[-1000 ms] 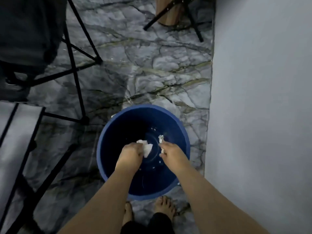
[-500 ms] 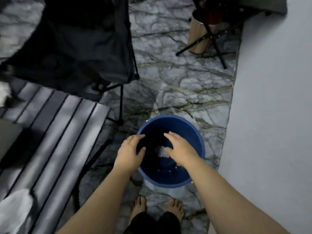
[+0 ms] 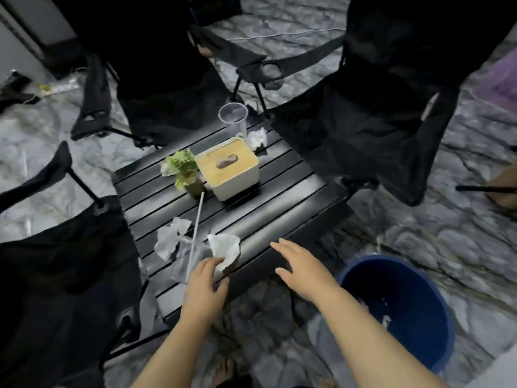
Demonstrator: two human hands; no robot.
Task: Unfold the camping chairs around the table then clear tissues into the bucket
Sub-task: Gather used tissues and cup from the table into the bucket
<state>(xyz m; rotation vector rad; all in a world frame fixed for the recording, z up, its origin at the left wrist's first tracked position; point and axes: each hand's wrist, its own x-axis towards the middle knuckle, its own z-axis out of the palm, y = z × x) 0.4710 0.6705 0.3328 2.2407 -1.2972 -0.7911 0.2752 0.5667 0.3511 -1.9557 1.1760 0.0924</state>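
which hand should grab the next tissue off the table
Left: the left hand touches the crumpled tissue at the table edge; the right hand hovers open, nearer the bucket.

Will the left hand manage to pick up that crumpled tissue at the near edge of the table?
Probably yes. The left hand is open and right at the tissue, and nothing lies over it; the tipped cup only sits beside it.

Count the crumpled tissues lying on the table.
4 tissues: one at the left hand, one left of the straw, one beside the plant, one by the far cup. The box may hide others.
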